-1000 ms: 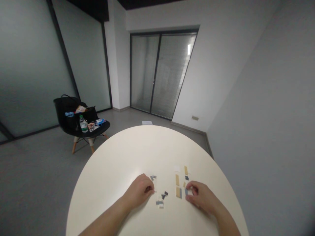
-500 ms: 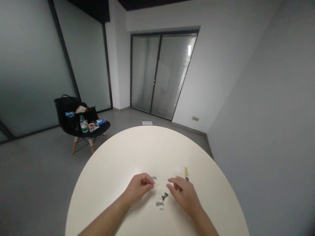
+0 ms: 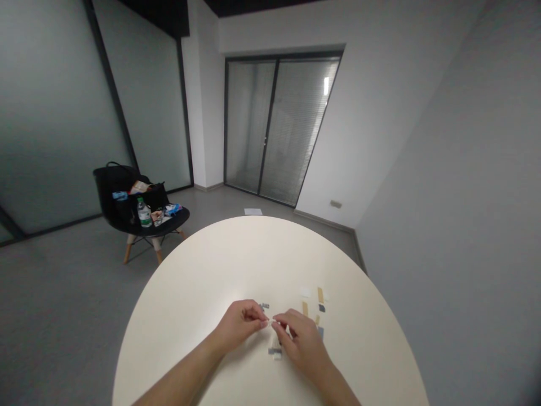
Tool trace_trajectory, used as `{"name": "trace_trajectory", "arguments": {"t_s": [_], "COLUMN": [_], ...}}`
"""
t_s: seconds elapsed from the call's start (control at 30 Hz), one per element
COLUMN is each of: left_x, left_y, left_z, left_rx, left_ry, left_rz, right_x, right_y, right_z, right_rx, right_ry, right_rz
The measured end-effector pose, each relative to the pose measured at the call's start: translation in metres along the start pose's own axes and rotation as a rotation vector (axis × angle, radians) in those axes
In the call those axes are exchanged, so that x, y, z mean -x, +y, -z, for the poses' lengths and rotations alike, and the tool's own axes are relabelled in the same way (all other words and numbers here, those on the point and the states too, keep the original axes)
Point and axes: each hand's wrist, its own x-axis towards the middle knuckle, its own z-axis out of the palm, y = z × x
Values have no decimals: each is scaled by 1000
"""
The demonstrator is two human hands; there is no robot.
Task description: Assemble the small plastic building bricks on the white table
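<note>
Over the round table, my left hand (image 3: 240, 325) is closed in a pinch on a small pale piece (image 3: 271, 322), too small to name more exactly. My right hand (image 3: 302, 340) meets it from the other side, thumb and forefinger pinched at the piece's right end. Just beyond the left fingertips lie small grey pieces (image 3: 265, 306). Below the fingertips are a grey piece (image 3: 274, 351) and a white one (image 3: 277, 357); the right hand partly covers this group. A grey-blue piece (image 3: 321, 332) shows from behind the right hand.
Farther right on the white table (image 3: 253, 254) lie tan strips (image 3: 320, 295), a white piece (image 3: 305, 292) and a dark piece (image 3: 322, 308). Back left, a black chair (image 3: 101, 194) carries a bag (image 3: 157, 197), a green-capped bottle (image 3: 144, 214) and packets.
My right hand has moved left and closed its fingers at the pale piece, uncovering the tan strip and grey-blue piece on the right. My left hand has barely moved.
</note>
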Motion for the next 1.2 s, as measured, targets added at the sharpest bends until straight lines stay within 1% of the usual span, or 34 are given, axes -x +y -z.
{"name": "trace_trajectory", "arguments": {"t_s": [0.17, 0.23, 0.3, 0.37, 0.47, 0.57, 0.67, 0.77, 0.87, 0.93, 1.2], "left_x": [1, 0, 0, -1, -1, -1, -1, -1, -1, -1, -1], "left_y": [2, 1, 0, 0, -1, -2, -3, -4, -6, -7, -8], "left_z": [0, 0, 0, 0, 0, 0, 0, 0, 1, 2, 2], "left_rx": [4, -15, -47, -75, -94, -108, -129, -136, -142, -147, -140], "left_ry": [-11, 2, 29, 53, 57, 54, 55, 49, 39, 36, 30], "left_rz": [7, 12, 13, 14, 24, 30, 26, 20, 12, 4, 13], "right_x": [-1, -2, -3, -3, -2, 5, 16, 26, 32, 35, 39], "right_y": [-2, -3, -4, 0, 19, 51, 80, 95, 99, 100, 104], "right_z": [1, 2, 4, 9, 21, 39, 59, 72, 77, 78, 78], "right_rx": [-13, -17, -17, -16, -24, -65, -116, -96, -94, -88, -40], "right_ry": [-18, -16, 6, 63, 182, 242, 209, 106, -38, -94, -141], "right_rz": [-5, -2, 0, -18, -127, -310, -445, -545, -622, -658, -708]}}
